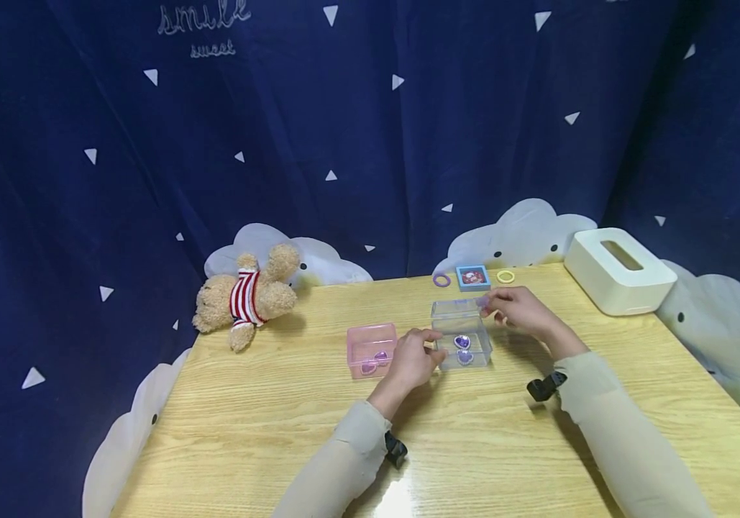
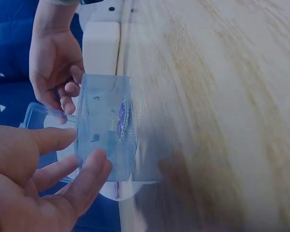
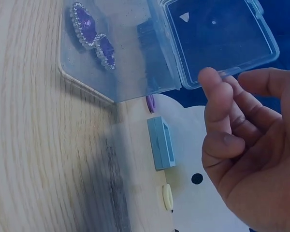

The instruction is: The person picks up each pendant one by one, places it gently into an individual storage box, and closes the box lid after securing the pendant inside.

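Note:
A clear plastic box (image 1: 482,352) stands on the table, its hinged lid (image 1: 454,309) raised at the back. Inside lie two purple heart gems (image 3: 84,23) with beaded, sparkling edges. My left hand (image 1: 413,357) is at the box's left side, thumb and fingers spread apart against or close to the wall. At the lid's right edge, my right hand (image 1: 520,311) seems to pinch it with thumb and finger; the exact contact is partly hidden. Left of my left hand is a pink open box (image 1: 371,334) with purple heart gems (image 1: 370,367) in it.
Behind the clear box are a purple ring (image 1: 441,280), a blue square frame (image 1: 473,278) and a yellow ring (image 1: 505,277). A white tissue box (image 1: 628,284) stands at the right back. At the left back lies a teddy bear (image 1: 247,296) in a striped shirt.

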Demonstrator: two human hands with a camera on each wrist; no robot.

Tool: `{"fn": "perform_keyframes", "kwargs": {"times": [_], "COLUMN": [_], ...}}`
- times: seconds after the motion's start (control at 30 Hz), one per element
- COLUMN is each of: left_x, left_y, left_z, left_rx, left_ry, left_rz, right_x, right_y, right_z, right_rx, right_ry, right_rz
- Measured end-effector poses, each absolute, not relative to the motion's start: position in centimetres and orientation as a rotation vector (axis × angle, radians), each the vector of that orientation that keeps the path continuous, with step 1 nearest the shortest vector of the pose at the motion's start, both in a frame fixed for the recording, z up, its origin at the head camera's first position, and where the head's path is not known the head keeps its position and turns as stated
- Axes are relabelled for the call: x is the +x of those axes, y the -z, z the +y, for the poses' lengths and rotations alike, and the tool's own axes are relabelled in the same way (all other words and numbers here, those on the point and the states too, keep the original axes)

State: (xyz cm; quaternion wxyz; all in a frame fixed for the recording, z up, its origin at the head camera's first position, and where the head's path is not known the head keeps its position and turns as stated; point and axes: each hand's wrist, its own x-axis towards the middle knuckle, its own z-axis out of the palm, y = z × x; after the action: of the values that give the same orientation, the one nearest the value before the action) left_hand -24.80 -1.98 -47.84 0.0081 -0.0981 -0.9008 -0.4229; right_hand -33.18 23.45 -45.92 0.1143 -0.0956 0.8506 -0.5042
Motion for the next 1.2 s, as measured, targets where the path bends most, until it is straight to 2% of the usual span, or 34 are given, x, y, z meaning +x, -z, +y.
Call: {"fn": "perform_keyframes", "kwargs": {"times": [0.3,0.97,1.2], "left_x": [-24.9,-25.1,-25.3], "left_y": [47.6,48.0,48.3], "left_z": [-2.0,-1.9,-2.0], "left_rx": [-0.307,-0.252,-0.319], "left_ry": [1.321,1.407,1.407], "left_rz": [-2.837,-2.802,-2.787], "right_x": [-31.7,-31.2,-31.3], "right_y": [45.6,46.4,46.8], "right_z": [24.0,24.5,24.4], "right_rx": [-0.315,-0.494,-0.53], "right_ry": [1.411,1.35,1.3], "right_rz": [2.488,2.475,2.512]}}
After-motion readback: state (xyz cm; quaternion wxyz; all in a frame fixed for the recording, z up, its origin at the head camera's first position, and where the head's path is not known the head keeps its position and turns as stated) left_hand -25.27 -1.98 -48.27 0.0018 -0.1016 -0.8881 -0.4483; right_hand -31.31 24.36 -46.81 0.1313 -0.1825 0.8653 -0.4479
